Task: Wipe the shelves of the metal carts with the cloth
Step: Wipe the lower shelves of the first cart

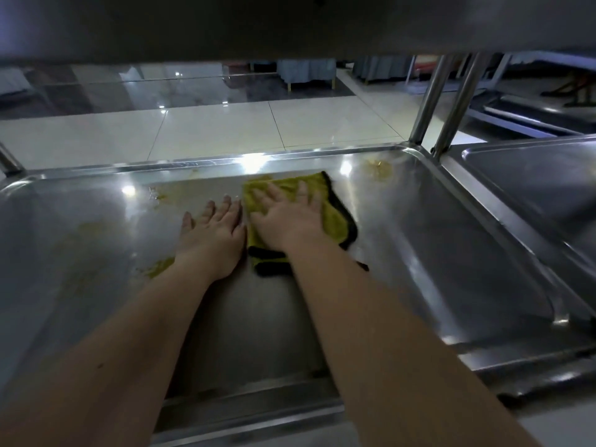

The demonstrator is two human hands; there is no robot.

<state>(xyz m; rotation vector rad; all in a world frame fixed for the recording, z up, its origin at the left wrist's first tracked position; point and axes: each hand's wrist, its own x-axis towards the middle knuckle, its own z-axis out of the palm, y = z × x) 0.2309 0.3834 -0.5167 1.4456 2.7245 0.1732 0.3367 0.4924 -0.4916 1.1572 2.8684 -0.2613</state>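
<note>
The right grip (287,221), fingers straight, presses the cloth (335,217) flat onto the middle of the shelf (435,240). The left grip (213,233) rests released on bare metal just beside the cloth. Wiping seems under way; the next move is probably a sweep left toward the yellow smears (159,265).

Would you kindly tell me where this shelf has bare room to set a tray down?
The widest bare patch of the shelf lies between the cloth and the right rim. The left side is open too, but yellowish smears mark it. The middle is crowded: the left hand rests flat on the metal and the right hand presses the cloth.
</note>
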